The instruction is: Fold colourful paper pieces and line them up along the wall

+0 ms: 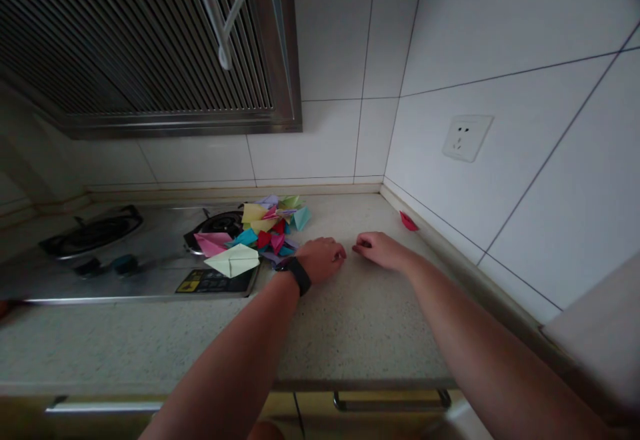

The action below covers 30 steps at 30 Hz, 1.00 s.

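Just over the counter (345,333), my left hand (321,260), with a black band at the wrist, is loosely curled and no object shows in it. My right hand (379,251) faces it across a small gap, its fingers bent in towards the thumb, with nothing visible in them. Left of my left hand lies a heap of folded coloured papers (263,240), some shaped like paper planes. A pale green paper plane (234,260) lies at the heap's front, beside a pink paper plane (213,243). A small red folded paper (409,221) rests by the right wall, beyond my right hand.
The paper heap partly covers the right burner (217,225) of a steel gas stove (160,253). A range hood (185,122) hangs above. Tiled walls meet at the back right, with a power socket (468,138). Drawer handles (393,405) run below the counter's front edge.
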Available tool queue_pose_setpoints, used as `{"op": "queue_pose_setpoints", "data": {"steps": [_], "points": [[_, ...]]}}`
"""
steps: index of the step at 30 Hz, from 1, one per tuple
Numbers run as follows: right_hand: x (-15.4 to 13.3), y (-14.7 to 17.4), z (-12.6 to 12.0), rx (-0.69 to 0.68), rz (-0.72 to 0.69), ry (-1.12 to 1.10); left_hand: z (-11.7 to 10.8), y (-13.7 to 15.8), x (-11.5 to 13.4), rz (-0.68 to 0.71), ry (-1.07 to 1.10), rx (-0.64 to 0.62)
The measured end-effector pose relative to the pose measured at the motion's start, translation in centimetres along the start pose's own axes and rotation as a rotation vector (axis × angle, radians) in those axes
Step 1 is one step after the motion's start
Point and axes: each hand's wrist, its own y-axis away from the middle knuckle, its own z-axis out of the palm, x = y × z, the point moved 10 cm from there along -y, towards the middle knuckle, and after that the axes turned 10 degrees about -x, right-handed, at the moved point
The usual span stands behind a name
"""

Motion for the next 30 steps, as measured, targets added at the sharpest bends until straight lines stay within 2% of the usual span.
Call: {"op": "queue_pose_setpoints", "data": {"steps": [5, 9, 12, 16, 22, 30], "points": [[0.0, -0.1, -0.2, -0.013, -0.001, 0.005, -2.9, 1.1, -1.5, -0.091, 0.047, 0.064], [0.4, -0.2, -0.1, -0.025, -0.008, -0.007, -5.4, 2.5, -5.1, -0.212, -0.086, 0.086], [0.6, -0.3, 0.2, -0.034, -0.025, -0.016, -6.4, 3.6, -8.3, -0.285, -0.103, 0.080], [0.8, -0.4, 0.4, -0.047, -0.025, -0.017, -5.9, 4.6, -11.0, -0.369, -0.131, 0.013], [0.7, -0.4, 0.4, -0.049, -0.020, -0.025, -3.7, 5.3, -13.2, -0.535, -0.211, -0.111], [0.8, -0.3, 0.4, -0.053, -0.006, -0.031, -2.2, 4.5, -13.6, -0.518, -0.182, -0.111]]}}
